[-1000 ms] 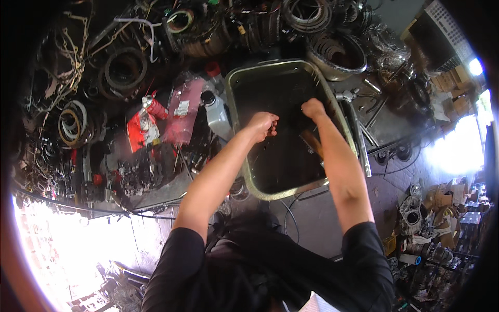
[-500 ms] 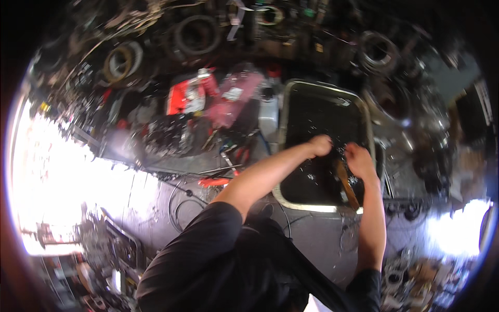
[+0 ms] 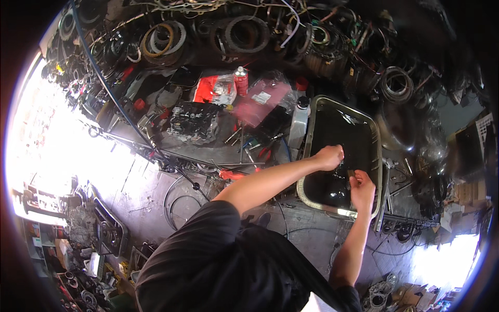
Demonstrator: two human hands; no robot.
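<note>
Both hands are over a rectangular metal tub of dark liquid. My left hand is closed above the middle of the liquid; anything inside its fingers is hidden. Nearer the tub's front right side, my right hand has its fingers closed on a brown, wooden-looking piece, of which only a short end shows. Bright glints and ripples lie on the liquid below and between the hands.
Left of the tub stand a grey bottle, a red spray can and a pink bagged sheet. A dark metal valve body lies farther left, with an orange-handled tool near the bench edge. A hose crosses the left side.
The view has shifted, so the bench appears farther right. My right hand has come nearer the tub's front edge. The long brown handle that showed beside it is now mostly out of sight.
</note>
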